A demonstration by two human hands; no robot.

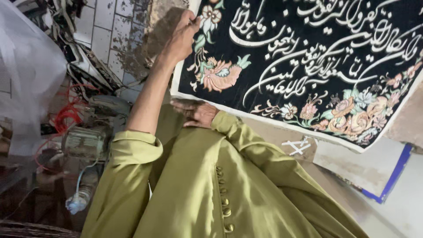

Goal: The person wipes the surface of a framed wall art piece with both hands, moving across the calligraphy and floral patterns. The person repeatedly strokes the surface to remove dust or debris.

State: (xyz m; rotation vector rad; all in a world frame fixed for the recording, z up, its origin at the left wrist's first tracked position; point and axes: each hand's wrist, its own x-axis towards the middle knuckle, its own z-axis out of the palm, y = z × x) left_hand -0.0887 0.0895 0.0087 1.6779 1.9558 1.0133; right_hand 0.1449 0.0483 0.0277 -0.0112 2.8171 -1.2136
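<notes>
A large black cloth panel (pixel 317 48) with white calligraphy, pink and green flower embroidery and a white border hangs in front of me. My left hand (pixel 183 35) reaches up with a bare forearm and pinches the panel's white border at the left corner. My right hand (pixel 196 112), coming out of an olive-green sleeve, lies flat with fingers stretched along the panel's lower border, just below a pink flower motif (pixel 218 75). I cannot tell whether its fingertips go under the edge. My olive-green buttoned garment (pixel 198 189) fills the lower middle.
At the left stands a dusty electric motor (pixel 86 142) with red wires (pixel 66 113) and a translucent white plastic sheet (pixel 26 66). Stained white tiles (pixel 108 26) are behind. A pale board with a blue edge (pixel 390 176) lies at the lower right.
</notes>
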